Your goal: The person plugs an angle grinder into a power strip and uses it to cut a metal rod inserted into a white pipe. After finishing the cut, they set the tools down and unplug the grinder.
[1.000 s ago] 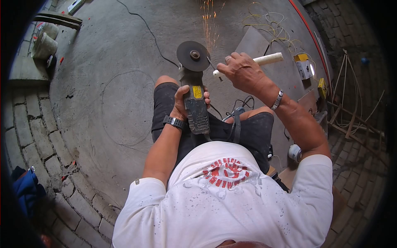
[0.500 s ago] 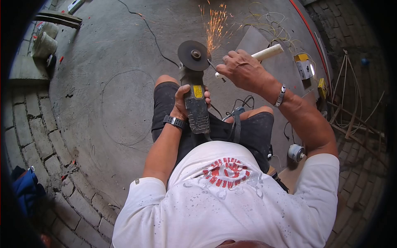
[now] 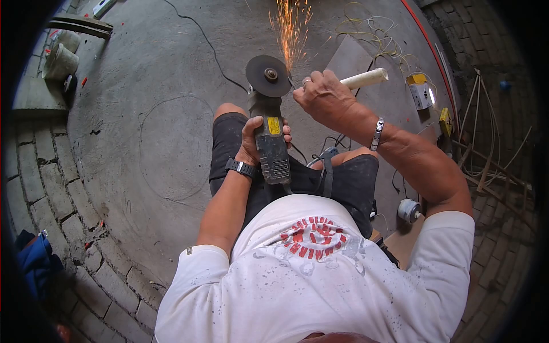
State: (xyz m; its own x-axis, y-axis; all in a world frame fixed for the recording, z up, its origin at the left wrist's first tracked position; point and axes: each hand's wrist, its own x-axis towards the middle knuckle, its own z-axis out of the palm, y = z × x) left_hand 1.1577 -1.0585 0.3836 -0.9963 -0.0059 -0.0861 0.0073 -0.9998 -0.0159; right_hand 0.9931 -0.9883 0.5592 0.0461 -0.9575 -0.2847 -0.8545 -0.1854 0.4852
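The angle grinder [image 3: 269,123] is gripped by the closed left hand [image 3: 254,140] above the knees, while the cream-handled tool [image 3: 366,78] is clasped in the right hand [image 3: 323,97]. Since a second ago the right hand has been drawn closer to the disc [image 3: 267,75], hiding the tool's tip, and the sparks [image 3: 291,26] have thickened, so firmer grinding contact is judged likely.

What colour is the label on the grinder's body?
Yellow: the label sits on the dark angle grinder held in the left hand, clearest in the head view.

Angle grinder [image 3: 270,128] left of pale rod [image 3: 364,78], above floor [image 3: 148,86].
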